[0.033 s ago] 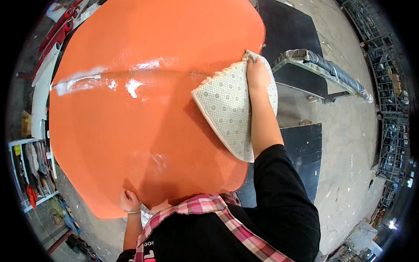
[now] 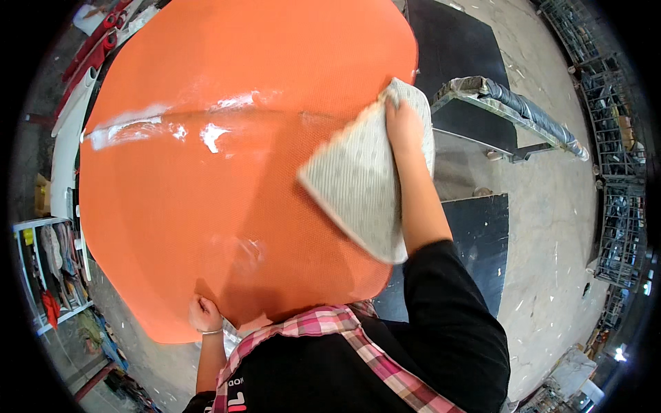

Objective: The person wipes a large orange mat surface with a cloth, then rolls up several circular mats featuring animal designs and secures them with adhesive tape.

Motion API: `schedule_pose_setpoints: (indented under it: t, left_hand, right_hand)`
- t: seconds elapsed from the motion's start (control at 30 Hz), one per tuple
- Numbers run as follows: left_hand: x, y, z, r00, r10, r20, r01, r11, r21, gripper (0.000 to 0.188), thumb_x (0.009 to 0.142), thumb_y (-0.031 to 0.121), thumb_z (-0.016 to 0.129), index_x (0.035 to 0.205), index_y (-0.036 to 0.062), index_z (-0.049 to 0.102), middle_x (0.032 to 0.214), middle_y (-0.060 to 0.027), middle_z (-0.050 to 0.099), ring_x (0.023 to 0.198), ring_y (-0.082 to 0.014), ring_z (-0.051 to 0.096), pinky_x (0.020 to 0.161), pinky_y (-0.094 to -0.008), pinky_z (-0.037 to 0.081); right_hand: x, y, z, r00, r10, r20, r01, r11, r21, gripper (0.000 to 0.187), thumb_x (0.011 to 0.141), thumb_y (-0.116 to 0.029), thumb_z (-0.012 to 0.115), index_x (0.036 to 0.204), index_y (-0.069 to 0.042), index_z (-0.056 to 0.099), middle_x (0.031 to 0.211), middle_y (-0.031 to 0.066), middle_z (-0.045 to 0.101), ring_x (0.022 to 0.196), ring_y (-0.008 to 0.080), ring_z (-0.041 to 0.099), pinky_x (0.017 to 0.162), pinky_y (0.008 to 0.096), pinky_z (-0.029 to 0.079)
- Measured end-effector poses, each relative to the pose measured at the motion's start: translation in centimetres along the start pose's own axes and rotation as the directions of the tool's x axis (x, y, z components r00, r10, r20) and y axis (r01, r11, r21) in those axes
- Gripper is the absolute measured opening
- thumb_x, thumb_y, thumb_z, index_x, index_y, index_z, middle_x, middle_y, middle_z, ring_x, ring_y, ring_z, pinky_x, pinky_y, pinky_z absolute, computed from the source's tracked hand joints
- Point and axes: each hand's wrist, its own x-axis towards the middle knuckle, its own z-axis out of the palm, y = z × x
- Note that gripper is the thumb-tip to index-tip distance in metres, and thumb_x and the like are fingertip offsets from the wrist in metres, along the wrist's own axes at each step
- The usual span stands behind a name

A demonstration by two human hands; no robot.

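Note:
My right hand (image 2: 405,125) grips the upper edge of a small rug (image 2: 358,179). Its pale speckled backing faces up, blurred by motion, and a cream, fluffy border shows along the upper left side. The rug hangs over the right part of a large orange sheet (image 2: 165,227), its lower corner near the sheet's right edge. White smears (image 2: 215,136) mark the sheet's upper left and middle. My left hand (image 2: 205,314) is curled into a loose fist over the sheet's near left edge, with nothing visible in it.
Black boards (image 2: 475,241) lie beyond the sheet's right edge. A wrapped bar on a metal frame (image 2: 530,113) juts out there. Wire racks (image 2: 620,165) line the far right, and a shelf with cloths (image 2: 55,261) stands at left near red rolls (image 2: 96,51).
The rug has shifted slightly downward at its lower corner and become blurred, as my right hand moves a little left and down. My left hand stays in place.

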Motion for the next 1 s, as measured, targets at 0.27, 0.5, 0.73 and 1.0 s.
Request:
schedule_pose_setpoints:
  t: [0.27, 0.5, 0.73, 1.0]
  left_hand:
    - [0.3, 1.1, -0.1, 1.0, -0.017, 0.014, 0.017, 1.0, -0.024, 0.006, 0.071, 0.001, 0.049, 0.077, 0.0024, 0.052, 0.06, -0.0126, 0.048, 0.052, -0.0293, 0.048, 0.045, -0.0356, 0.039]
    - [0.5, 1.1, 0.5, 1.0, 0.008, -0.029, -0.007, 1.0, 0.009, 0.007, 0.07, 0.003, 0.05, 0.076, 0.0031, 0.052, 0.056, -0.0134, 0.047, 0.048, -0.0313, 0.047, 0.043, -0.0374, 0.037]
    - [0.8, 1.8, -0.5, 1.0, -0.015, 0.017, 0.016, 0.999, -0.04, 0.005, 0.069, 0.003, 0.051, 0.074, 0.0026, 0.051, 0.055, -0.0137, 0.047, 0.046, -0.0323, 0.046, 0.042, -0.039, 0.036]
    - [-0.2, 0.8, -0.2, 0.999, -0.027, 0.042, 0.026, 0.999, 0.041, 0.005, 0.069, 0.002, 0.052, 0.074, 0.0029, 0.051, 0.06, -0.0144, 0.049, 0.051, -0.0319, 0.047, 0.045, -0.0395, 0.037]
  right_hand:
    - [-13.5, 1.3, -0.9, 0.961, -0.207, 0.184, 0.198, 0.978, 0.065, 0.033, 0.08, -0.032, 0.052, 0.096, -0.004, 0.056, 0.078, 0.0237, 0.058, 0.071, 0.0379, 0.057, 0.062, 0.0436, 0.045]
    - [2.9, -1.9, -0.6, 0.993, -0.077, -0.093, 0.076, 0.997, -0.018, 0.04, 0.085, -0.039, 0.039, 0.085, -0.003, 0.055, 0.079, 0.0224, 0.059, 0.077, 0.0373, 0.057, 0.07, 0.0449, 0.043]
    - [-9.5, -3.9, -1.7, 0.881, -0.405, 0.244, 0.434, 0.898, -0.075, 0.043, 0.083, -0.044, 0.042, 0.082, -0.003, 0.054, 0.07, 0.02, 0.058, 0.066, 0.035, 0.058, 0.062, 0.0437, 0.046]
    - [-6.6, -8.6, 1.3, 0.818, -0.567, 0.091, 0.574, 0.816, -0.073, 0.028, 0.078, -0.033, 0.053, 0.072, -0.006, 0.051, 0.062, 0.014, 0.055, 0.059, 0.0304, 0.056, 0.053, 0.0387, 0.045]
